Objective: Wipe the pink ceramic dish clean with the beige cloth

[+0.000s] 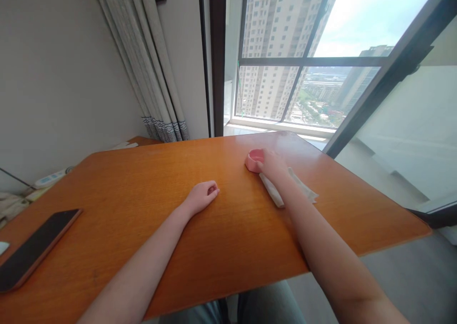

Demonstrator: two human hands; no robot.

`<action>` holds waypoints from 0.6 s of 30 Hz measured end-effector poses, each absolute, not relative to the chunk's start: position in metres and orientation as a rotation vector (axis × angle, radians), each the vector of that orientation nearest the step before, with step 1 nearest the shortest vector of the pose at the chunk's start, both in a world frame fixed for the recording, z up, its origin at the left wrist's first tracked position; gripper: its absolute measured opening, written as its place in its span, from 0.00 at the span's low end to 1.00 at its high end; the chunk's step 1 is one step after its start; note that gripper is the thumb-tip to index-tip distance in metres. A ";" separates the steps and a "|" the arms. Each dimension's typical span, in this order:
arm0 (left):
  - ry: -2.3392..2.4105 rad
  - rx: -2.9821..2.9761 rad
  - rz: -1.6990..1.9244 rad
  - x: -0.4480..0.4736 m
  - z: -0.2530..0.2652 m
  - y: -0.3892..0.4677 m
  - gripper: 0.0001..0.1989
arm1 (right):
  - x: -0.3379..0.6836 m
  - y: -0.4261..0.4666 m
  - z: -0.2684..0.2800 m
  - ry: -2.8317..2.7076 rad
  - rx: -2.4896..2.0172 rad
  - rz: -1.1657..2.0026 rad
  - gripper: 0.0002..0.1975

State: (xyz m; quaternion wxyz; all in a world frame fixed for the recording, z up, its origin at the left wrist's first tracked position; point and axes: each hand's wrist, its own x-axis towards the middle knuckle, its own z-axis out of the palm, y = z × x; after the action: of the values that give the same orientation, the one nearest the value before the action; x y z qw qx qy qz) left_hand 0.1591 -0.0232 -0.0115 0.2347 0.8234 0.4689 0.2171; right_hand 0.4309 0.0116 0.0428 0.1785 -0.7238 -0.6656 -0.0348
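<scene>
A small pink dish with angular sides and a round hollow stands on the far right part of the wooden table. My right hand grips its right side, thumb near the front rim and fingers hidden behind. Beneath my right wrist lies a folded white cloth or paper, partly covered by the forearm. My left hand rests on the table to the left of the dish, closed in a loose fist, with nothing visible in it.
A dark phone-shaped slab lies on the wooden table at the left. A white power strip is by the left edge. Beyond the table are a grey curtain and a window.
</scene>
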 end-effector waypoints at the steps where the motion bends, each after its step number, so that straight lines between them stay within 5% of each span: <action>1: 1.286 2.259 0.596 0.159 -0.011 -0.024 0.11 | 0.435 0.014 0.041 -1.895 -2.130 -0.029 0.17; 10: 1.290 2.275 0.594 0.160 -0.011 -0.025 0.11 | 0.434 0.023 0.022 -1.968 -2.128 0.039 0.15; 18: 1.361 2.761 0.915 0.167 0.007 -0.036 0.14 | 0.391 0.009 0.026 -1.989 -1.518 -0.116 0.09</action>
State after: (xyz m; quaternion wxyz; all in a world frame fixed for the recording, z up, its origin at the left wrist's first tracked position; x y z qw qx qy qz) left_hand 0.1668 -0.0358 0.0069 -0.0348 0.8592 0.4236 0.2848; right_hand 0.3912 0.0087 0.0256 0.3132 -0.5754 -0.7542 -0.0440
